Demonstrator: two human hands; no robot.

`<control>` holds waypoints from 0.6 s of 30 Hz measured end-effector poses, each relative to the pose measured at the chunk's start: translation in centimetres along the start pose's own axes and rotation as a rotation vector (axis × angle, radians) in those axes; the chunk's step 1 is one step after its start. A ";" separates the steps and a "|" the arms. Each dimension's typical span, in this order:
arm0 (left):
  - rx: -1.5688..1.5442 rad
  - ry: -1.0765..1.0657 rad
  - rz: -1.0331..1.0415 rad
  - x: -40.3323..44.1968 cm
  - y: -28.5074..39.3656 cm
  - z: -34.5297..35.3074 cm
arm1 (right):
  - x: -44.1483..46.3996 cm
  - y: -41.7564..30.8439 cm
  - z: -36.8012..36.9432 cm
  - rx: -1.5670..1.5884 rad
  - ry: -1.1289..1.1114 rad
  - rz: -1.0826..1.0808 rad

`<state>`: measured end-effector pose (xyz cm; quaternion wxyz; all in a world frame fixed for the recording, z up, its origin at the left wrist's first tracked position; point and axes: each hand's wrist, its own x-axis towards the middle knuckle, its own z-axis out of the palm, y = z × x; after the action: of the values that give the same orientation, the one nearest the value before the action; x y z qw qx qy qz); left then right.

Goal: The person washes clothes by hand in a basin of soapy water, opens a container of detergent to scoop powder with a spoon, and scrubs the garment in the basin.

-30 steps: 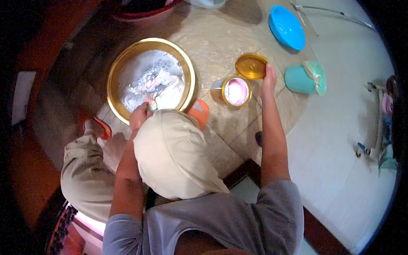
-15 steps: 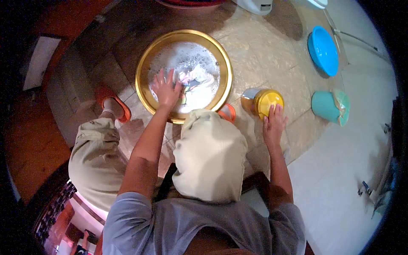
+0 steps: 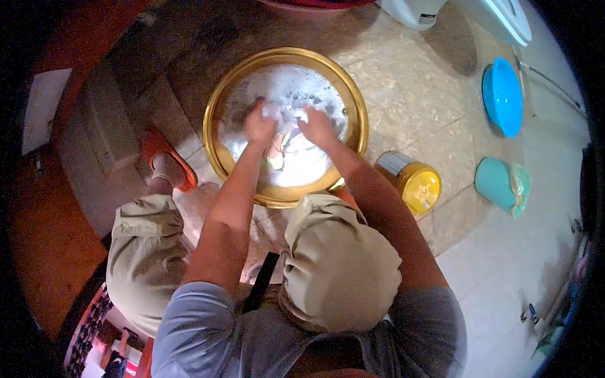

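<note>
Both of my hands are inside a golden basin of sudsy water. A wet white cloth with a coloured print lies in the foam between them. My left hand is closed on the left part of the cloth. Opposite it, my right hand is closed with a white bit of the cloth at its fingers. Motion blur and suds partly hide the fingertips.
Right of the basin stands a yellow-lidded container. Farther right are a teal bin with a liner and a blue basin. A white container stands at the top. An orange slipper is on my left foot.
My right hand has left the yellow lid and moved left into the basin, onto the cloth. My left hand has gone from spread fingers to closed on the cloth. The view has shifted slightly.
</note>
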<state>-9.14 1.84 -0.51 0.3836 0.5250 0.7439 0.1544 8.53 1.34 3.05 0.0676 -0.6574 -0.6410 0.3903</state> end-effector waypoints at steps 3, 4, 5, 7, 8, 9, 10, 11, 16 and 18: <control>-1.432 -0.079 -0.492 1.0 0.3 0.8 | 0.4 -0.5 2.4 0.361 0.138 -0.218; -1.614 -0.237 -0.465 0.3 1.4 -0.1 | -1.2 -2.8 0.7 0.316 0.112 -0.358; -1.753 -0.406 -0.395 -0.2 1.9 -0.7 | -3.0 -5.1 -1.0 0.268 0.091 -0.502; -1.878 -0.536 -0.293 -1.2 2.0 -0.6 | -6.5 -8.5 -2.3 0.083 0.131 -0.636; -1.892 -0.499 -0.286 -2.0 1.9 -0.3 | -7.0 -9.3 -2.3 -0.079 0.071 -0.669; -1.882 -0.399 -0.302 -2.9 1.9 0.4 | -6.9 -9.1 -2.2 -0.085 0.045 -0.667; -1.851 -0.281 -0.329 -3.8 2.0 0.8 | -6.2 -8.5 -1.8 -0.091 0.019 -0.668; -1.789 -0.156 -0.356 -4.3 2.0 1.6 | -5.1 -7.7 -1.2 -0.095 -0.008 -0.669; -1.158 0.042 -0.176 -5.8 3.9 -1.6 | -0.1 -4.1 -3.7 -0.240 0.057 -0.329; -0.897 -0.017 -0.130 -5.3 4.6 -4.6 | 0.1 -2.5 -4.2 -0.252 0.032 -0.335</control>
<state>-8.64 -0.28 7.59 0.5883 0.2604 0.6316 0.4327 9.03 3.56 7.41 0.0587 -0.5509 -0.7841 0.2797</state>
